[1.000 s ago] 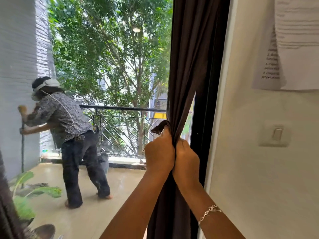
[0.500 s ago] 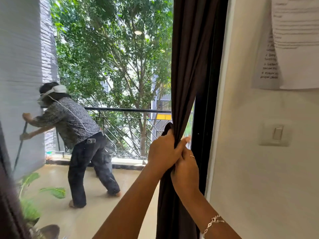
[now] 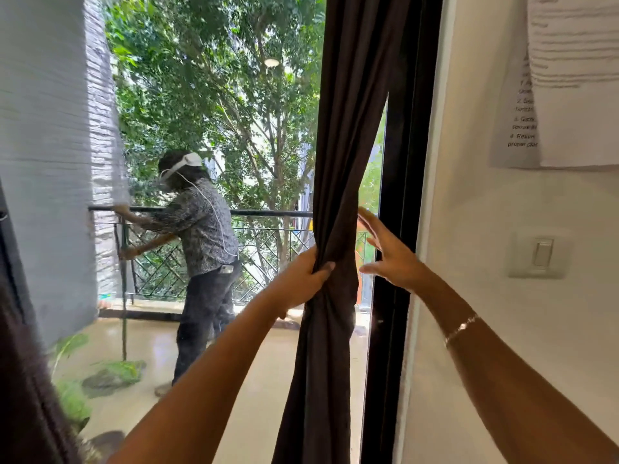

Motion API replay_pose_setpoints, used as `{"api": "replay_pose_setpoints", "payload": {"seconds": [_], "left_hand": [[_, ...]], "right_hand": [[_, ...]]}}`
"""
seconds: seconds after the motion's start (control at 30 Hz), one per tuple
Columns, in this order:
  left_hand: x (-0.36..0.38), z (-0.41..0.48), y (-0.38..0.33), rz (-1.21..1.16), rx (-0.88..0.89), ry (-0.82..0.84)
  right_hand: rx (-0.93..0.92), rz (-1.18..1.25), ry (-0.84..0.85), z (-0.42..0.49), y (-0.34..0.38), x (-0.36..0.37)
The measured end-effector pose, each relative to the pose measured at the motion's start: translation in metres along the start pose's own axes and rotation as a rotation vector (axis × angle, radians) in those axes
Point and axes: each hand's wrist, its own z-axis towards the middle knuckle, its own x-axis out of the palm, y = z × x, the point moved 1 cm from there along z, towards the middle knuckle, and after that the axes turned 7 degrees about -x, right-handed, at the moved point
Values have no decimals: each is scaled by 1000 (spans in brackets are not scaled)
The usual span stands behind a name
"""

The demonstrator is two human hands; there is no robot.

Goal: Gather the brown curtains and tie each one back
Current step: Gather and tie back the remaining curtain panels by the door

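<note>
Fingers of the right hand (image 3: pixel 395 262) had let go since half a second earlier and were spread open just right of the brown curtain (image 3: pixel 341 155). Only the left hand (image 3: pixel 301 279) kept gripping the gathered bunch, which hung beside the black door frame (image 3: pixel 398 162), right of the glass.

The curtain (image 3: pixel 338 195) is hung just left of the door frame (image 3: pixel 397 182) and is gripped from its left by the left hand (image 3: pixel 301 283). The right hand (image 3: pixel 392 259) is held near its right side, before the frame.
</note>
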Motion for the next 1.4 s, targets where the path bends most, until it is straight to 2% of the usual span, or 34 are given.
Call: {"api": "replay_pose_setpoints", "payload": {"seconds": [0.13,0.2,0.23,0.3,0.43,0.5,0.53,0.57,0.67,0.7,0.77,0.87,1.0,1.03,1.13,1.23,1.4], "left_hand": [[-5,0,2,-185,-79,117],[-8,-1,5,-248,-113,130],[-10,-1,6,-245,-119,124],[-13,-2,6,-168,-111,68],[-16,4,5,171,-147,-130],[-14,6,3,307,-192,-184],[-12,7,1,355,-210,-210],[-10,7,0,392,-227,-240],[-3,7,-5,454,-267,-346],[-2,6,-8,459,-276,-372],[1,5,-13,447,-295,-401],[0,4,-21,367,-301,-320],[-6,-7,-29,-232,-387,-46],[-6,-11,-30,-311,-398,23],[-3,-18,-32,-315,-403,148],[2,-19,-35,-285,-373,165],[-3,-25,-39,-313,-306,225]], "right_hand": [[48,197,125,25,4,-1],[46,216,170,26,6,0],[34,139,189,26,7,0],[-4,-166,234,24,9,0],[-38,-816,223,16,20,-10],[16,-865,209,9,29,-10],[77,-736,200,4,33,-8],[165,-495,176,-2,35,-3],[421,394,99,-18,42,16],[468,586,116,-21,44,23],[495,779,159,-22,38,34],[513,914,108,-20,31,43],[523,1019,57,-23,24,47],[526,1048,37,-23,24,46],[513,1125,28,-22,28,48],[485,1132,40,-20,33,54],[480,944,-56,-20,35,57]]}}
